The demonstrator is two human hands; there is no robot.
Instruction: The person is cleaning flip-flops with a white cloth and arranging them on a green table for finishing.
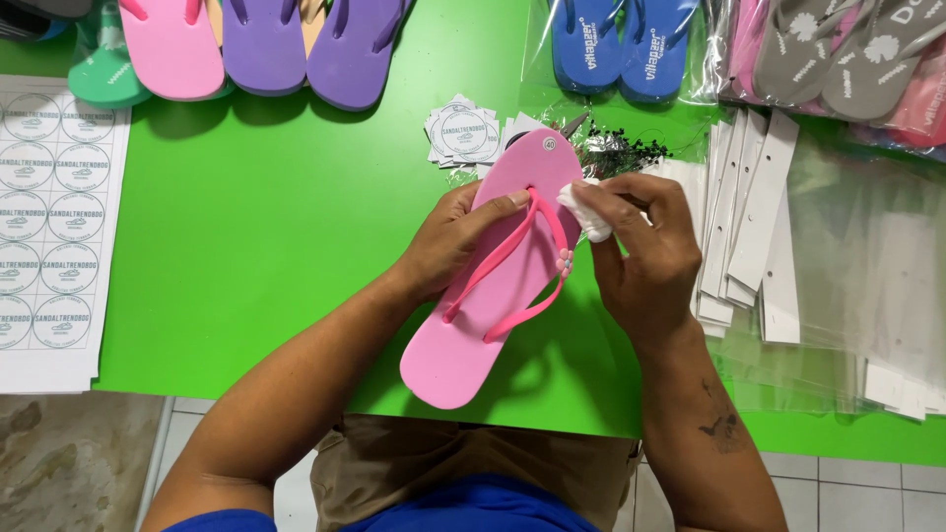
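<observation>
A pink flip-flop (463, 335) with a brighter pink strap lies tilted over the green table (266, 246), toe end away from me. My left hand (455, 236) grips it at its left edge, with the thumb resting on the strap near the toe post. My right hand (641, 246) pinches a small white wad of cloth (583, 209) and presses it against the sole's right edge near the toe.
Pink and purple flip-flops (266, 44) lie at the back left, bagged blue ones (621, 44) and grey ones (847, 49) at the back right. A sheet of round stickers (49, 217) lies left. Loose stickers (463, 133), white card strips (749, 227) and clear bags (867, 286) lie right.
</observation>
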